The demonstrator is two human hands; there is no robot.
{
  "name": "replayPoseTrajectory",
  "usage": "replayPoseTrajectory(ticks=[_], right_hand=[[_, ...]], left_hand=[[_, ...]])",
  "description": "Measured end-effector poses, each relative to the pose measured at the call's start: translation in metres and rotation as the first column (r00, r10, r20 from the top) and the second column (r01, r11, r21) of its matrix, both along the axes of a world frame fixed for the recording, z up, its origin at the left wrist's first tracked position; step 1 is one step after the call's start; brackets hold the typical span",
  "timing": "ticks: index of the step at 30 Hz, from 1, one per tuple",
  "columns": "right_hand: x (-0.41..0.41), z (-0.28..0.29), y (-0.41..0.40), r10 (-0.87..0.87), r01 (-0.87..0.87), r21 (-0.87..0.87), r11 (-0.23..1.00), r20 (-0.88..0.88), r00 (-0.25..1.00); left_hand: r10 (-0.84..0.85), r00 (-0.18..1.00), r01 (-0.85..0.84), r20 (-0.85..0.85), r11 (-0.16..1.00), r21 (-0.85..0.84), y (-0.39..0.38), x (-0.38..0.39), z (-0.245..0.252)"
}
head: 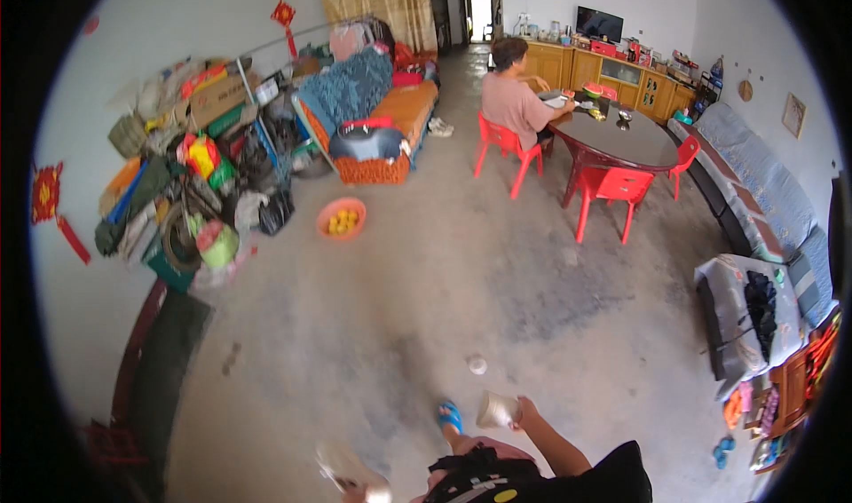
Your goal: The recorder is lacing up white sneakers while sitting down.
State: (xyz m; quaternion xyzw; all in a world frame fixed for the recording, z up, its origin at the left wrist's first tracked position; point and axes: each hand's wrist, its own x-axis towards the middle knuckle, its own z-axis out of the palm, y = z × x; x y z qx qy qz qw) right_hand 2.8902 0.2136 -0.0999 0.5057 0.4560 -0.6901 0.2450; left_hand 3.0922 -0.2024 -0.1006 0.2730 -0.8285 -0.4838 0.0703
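Observation:
My right hand (526,413) grips a cream-coloured item (496,410), wide at one end, possibly a shoe; its exact kind is hard to tell. At the bottom edge my left hand (354,496), mostly cut off, holds a blurred pale item (346,468), longer in shape and possibly a shoe too. Between them shows my foot in a blue slipper (450,418). On the concrete floor just ahead lies a small round white object (476,364).
An orange basin (341,218) of yellow fruit stands on the floor. A person (516,100) sits on a red chair (506,140) at the round table (619,137). Piled bags and boxes (193,150) line the left wall, a covered sofa (752,170) the right.

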Motion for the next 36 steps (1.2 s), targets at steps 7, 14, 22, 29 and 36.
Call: replayPoseTrajectory(ticks=[7,14,22,29,36], right_hand=[[-0.090,-0.057,0.015,-0.436,0.334,0.461,0.822,0.133,0.890],[-0.175,-0.057,0.018,-0.517,0.392,0.465,0.793,0.174,0.838],[-0.366,-0.065,-0.040,-0.382,0.149,0.604,0.783,0.278,0.881],[-0.563,-0.062,-0.035,-0.031,-0.227,0.588,0.776,0.395,0.918],[-0.852,-0.060,0.008,0.159,-0.414,0.644,0.643,0.417,0.895]], left_hand=[[-0.109,0.800,0.030,0.591,0.989,0.141,0.002,-0.194,0.001],[-0.244,0.692,0.155,0.679,0.970,0.189,-0.017,-0.433,-0.018],[-0.337,0.578,0.422,0.743,0.903,0.082,-0.062,-0.707,-0.026],[-0.280,0.699,0.628,0.658,0.680,-0.378,-0.101,-1.035,0.050],[-0.374,0.647,0.695,0.664,0.648,-0.312,-0.044,-1.221,0.041]])
